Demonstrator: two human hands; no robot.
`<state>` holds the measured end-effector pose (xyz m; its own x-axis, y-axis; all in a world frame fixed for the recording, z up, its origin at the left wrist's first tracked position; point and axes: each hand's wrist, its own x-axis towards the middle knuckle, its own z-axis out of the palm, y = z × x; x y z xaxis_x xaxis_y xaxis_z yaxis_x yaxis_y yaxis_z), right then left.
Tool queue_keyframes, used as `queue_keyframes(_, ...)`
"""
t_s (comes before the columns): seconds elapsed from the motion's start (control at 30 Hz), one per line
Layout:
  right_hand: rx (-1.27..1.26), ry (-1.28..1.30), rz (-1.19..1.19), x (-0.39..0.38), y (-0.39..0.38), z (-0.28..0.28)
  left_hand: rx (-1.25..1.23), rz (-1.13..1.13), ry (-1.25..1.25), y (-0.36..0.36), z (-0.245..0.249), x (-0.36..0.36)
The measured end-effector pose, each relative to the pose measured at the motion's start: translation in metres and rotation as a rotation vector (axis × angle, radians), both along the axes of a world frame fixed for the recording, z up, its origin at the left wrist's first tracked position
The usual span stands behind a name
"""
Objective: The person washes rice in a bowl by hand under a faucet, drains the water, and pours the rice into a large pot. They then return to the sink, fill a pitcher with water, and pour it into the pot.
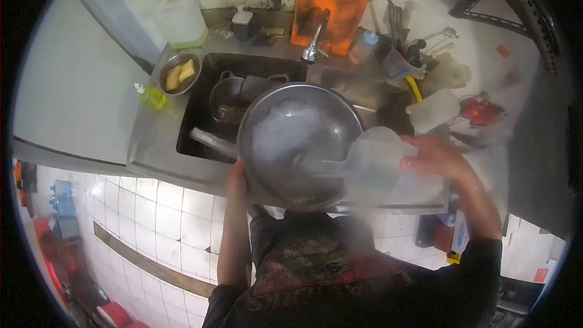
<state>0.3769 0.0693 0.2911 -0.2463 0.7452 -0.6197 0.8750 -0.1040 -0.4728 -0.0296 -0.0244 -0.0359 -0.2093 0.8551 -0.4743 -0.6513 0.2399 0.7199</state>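
A large metal wok (346, 115) with a stubby handle (209, 140) on its left sits tilted over the sink's front edge. Whitish, foamy liquid (285, 130) covers part of its inside. My left hand (238, 173) is closed on the wok's near left rim, most of its fingers hidden by the metal. My right hand (436, 157) grips a translucent plastic jug (373, 161), tipped leftward over the wok. A blurred stream of water runs from the jug's mouth into the wok.
Behind the wok, the sink basin (197, 103) holds a dark two-handled pot (225, 100). A faucet (311, 51) stands before an orange cutting board (331, 6). Left are a bowl of sponges (180, 76), a soap bottle (152, 97) and a jerrycan (180, 18); utensils (395, 24) crowd the right.
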Motion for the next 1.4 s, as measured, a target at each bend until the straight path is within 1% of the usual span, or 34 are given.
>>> queue_keyframes(0.03, -0.021, -0.067, 0.014, -0.005, 0.003, 0.003, -0.032, 0.004, 0.003, 0.002, 0.006, 0.001)
queue_keyframes(0.1, 0.0, -0.061, 0.014, -0.008, 0.005, 0.0, -0.095, 0.007, 0.005, 0.004, 0.015, 0.003)
queue_keyframes(0.2, 0.022, -0.072, 0.026, -0.018, 0.007, 0.003, -0.051, -0.011, 0.0, 0.003, 0.006, 0.002)
queue_keyframes(0.23, 0.028, -0.078, 0.031, -0.023, 0.008, 0.005, -0.064, -0.028, 0.045, 0.002, -0.006, -0.001)
queue_keyframes(0.3, 0.106, -0.123, 0.186, -0.026, 0.012, 0.002, -0.088, -0.065, 0.136, -0.003, -0.026, -0.006)
queue_keyframes(0.33, 0.144, -0.145, 0.262, -0.027, 0.014, 0.0, -0.079, -0.049, 0.125, -0.006, -0.031, -0.006)
queue_keyframes(0.4, 0.202, -0.152, 0.299, -0.03, 0.015, -0.006, -0.062, -0.02, 0.105, -0.012, -0.038, -0.001)
queue_keyframes(0.53, 0.351, -0.184, 0.465, -0.042, 0.019, -0.013, -0.076, -0.022, 0.034, -0.014, 0.009, 0.013)
queue_keyframes(0.63, 0.444, -0.226, 0.537, -0.056, 0.02, -0.015, -0.08, -0.014, 0.005, -0.014, 0.018, 0.016)
queue_keyframes(0.73, 0.382, -0.35, 0.596, -0.077, 0.023, -0.015, -0.064, -0.029, -0.027, -0.015, 0.015, 0.014)
queue_keyframes(0.8, 0.359, -0.404, 0.652, -0.092, 0.023, -0.016, -0.013, -0.052, -0.015, -0.016, 0.015, 0.014)
queue_keyframes(0.9, 0.304, -0.473, 0.711, -0.121, 0.02, -0.012, 0.007, -0.058, -0.033, -0.015, 0.003, 0.011)
queue_keyframes(0.97, 0.309, -0.497, 0.781, -0.14, 0.018, -0.012, 0.009, -0.065, -0.042, -0.014, 0.008, 0.011)
queue_keyframes(1.03, 0.362, -0.503, 0.887, -0.155, 0.019, -0.021, 0.013, -0.077, -0.06, -0.014, 0.01, 0.012)
queue_keyframes(1.13, 0.339, -0.518, 0.921, -0.177, 0.026, -0.042, 0.028, -0.093, -0.067, -0.013, 0.013, 0.013)
queue_keyframes(1.2, 0.478, -0.485, 1.027, -0.176, 0.037, -0.077, 0.043, -0.095, -0.029, -0.016, 0.02, 0.016)
queue_keyframes(1.23, 0.55, -0.472, 1.076, -0.177, 0.041, -0.079, 0.052, -0.095, 0.003, -0.017, 0.016, 0.015)
queue_keyframes(1.27, 0.548, -0.494, 1.012, -0.176, 0.048, -0.079, 0.065, -0.102, 0.032, -0.017, 0.011, 0.013)
queue_keyframes(1.3, 0.545, -0.527, 0.937, -0.174, 0.053, -0.066, 0.084, -0.12, 0.055, -0.016, 0.007, 0.012)
queue_keyframes(1.33, 0.538, -0.571, 0.852, -0.165, 0.059, -0.048, -0.014, -0.129, 0.042, -0.02, 0.001, 0.005)
queue_keyframes(1.4, 0.136, -0.448, 0.391, -0.133, 0.078, 0.021, 0.035, -0.225, 0.024, -0.019, 0.021, 0.014)
